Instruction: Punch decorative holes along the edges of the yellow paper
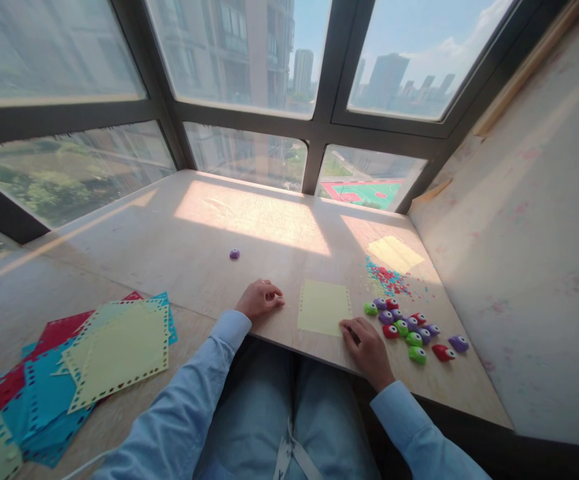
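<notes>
In front of me lies a pale yellow paper sheet (323, 308) with small punched holes along its left and right edges. My right hand (368, 348) is at its lower right corner, thumb and fingers closed on the edge. To the left of the sheet my left hand (260, 300) rests on the table, fingers curled and fingertips together, apart from the paper. Nothing shows between those fingertips. A small purple craft punch (234, 254) with an eye-like spot stands alone beyond my left hand.
Several green, purple and red craft punches (414, 339) cluster on the right. Behind them lie tiny red, blue and yellow paper bits (386, 279) and another yellow sheet (396, 254). Punched coloured sheets (119, 347) overlap on the left. A wall (534, 253) bounds the table's right side; windows bound the back.
</notes>
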`<state>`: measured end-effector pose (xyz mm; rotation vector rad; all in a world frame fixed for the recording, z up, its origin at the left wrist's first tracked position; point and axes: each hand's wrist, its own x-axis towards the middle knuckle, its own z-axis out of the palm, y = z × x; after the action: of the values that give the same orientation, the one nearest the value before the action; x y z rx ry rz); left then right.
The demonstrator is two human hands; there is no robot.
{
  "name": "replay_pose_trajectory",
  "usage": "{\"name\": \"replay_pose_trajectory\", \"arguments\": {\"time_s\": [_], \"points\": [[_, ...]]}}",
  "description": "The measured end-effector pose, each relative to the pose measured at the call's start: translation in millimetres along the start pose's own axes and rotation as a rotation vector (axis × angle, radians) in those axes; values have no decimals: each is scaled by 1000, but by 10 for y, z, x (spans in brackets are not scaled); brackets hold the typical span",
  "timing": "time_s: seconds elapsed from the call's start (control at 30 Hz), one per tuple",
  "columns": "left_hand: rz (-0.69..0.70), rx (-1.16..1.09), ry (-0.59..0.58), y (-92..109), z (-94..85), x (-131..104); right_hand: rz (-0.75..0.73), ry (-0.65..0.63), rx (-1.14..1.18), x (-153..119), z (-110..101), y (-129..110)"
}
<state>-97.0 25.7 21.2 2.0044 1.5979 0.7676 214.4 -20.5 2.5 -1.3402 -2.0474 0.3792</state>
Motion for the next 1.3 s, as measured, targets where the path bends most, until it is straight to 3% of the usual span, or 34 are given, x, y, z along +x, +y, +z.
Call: {"name": "replay_pose_trajectory", "arguments": {"time_s": [0.13, 0.5, 0.6, 0.8, 0.9, 1.03, 1.17, 1.3], "points": [[57, 13, -81, 130, 146, 3, -1, -7, -10, -5, -6, -12], [75, 207, -83, 309, 192, -60, 12, -11, -8, -1, -10, -18], [35, 163, -55, 341, 224, -78, 15, -12, -1, 4, -17, -27], [-174, -223, 92, 330, 245, -75, 26, -4, 2, 4, -14, -25], [-383, -759, 145, 389, 195, -78, 31, -9, 6, 5, -11, -19], [-665, -1341, 92, 513, 114, -102, 37, -10, 22, 8, -9, -4], [-816, -1615, 73, 580, 124, -132, 45, -8, 43, 12, -10, 11], [-864, -1702, 77, 588, 181, -147, 56, -17, 45, 24, -24, 9]]}}
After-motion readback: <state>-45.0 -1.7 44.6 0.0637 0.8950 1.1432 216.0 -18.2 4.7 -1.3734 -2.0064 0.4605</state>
